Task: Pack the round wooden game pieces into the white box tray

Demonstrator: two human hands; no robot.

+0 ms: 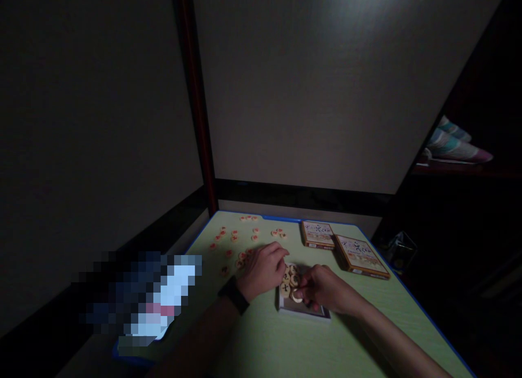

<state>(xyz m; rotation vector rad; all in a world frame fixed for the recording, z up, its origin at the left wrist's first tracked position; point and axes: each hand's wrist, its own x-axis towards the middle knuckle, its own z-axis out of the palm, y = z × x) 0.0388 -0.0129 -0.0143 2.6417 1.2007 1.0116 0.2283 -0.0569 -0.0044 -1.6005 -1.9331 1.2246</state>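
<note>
A shallow box [288, 310] lies on the table with several round wooden Chinese chess pieces [285, 289] in it, marked with dark characters. My right hand [324, 289] reaches in from the right and pinches one Chinese chess piece [297, 296] at the box's near part. My left hand [265, 268], with a dark band on its wrist, rests at the box's left edge. Its fingers are curled together, and what is under them is hidden. Just left of this hand sits a cluster of loose pieces [240, 263], partly covered by it.
More pieces with red characters [234, 238] are scattered over the green table [253, 334]. Two printed boxes, a smaller one [317, 234] and a larger one [361, 255], lie at the back right. A lit, pixelated screen [167, 296] stands at the left edge. Walls close off the back and left.
</note>
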